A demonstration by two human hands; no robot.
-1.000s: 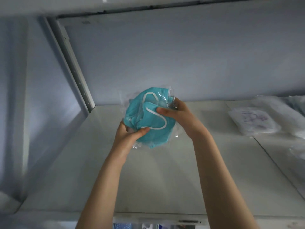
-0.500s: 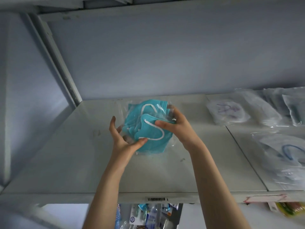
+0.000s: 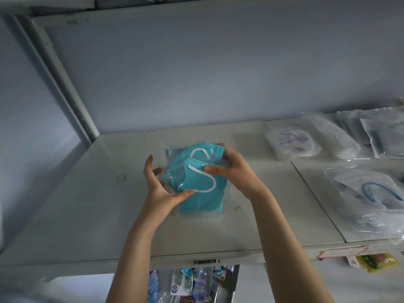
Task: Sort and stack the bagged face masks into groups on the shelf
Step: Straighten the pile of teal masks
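teal bagged face masks over the white shelf, left board (touching it or not: cannot tell) | left hand grasps left edge, thumb in front, fingers behind | right hand grips right edge | white bagged masks well apart, right

From my end: both arms bare, raised up and forward. Left forearm comes in from bottom centre, right forearm from bottom right, converging towards the wrists. Left hand: palm facing right, fingers straight and pointing up, thumb laid across the front of the mask pack. Right hand: thumb on the pack's front, fingers curled over its top right edge. Hands not touching each other.
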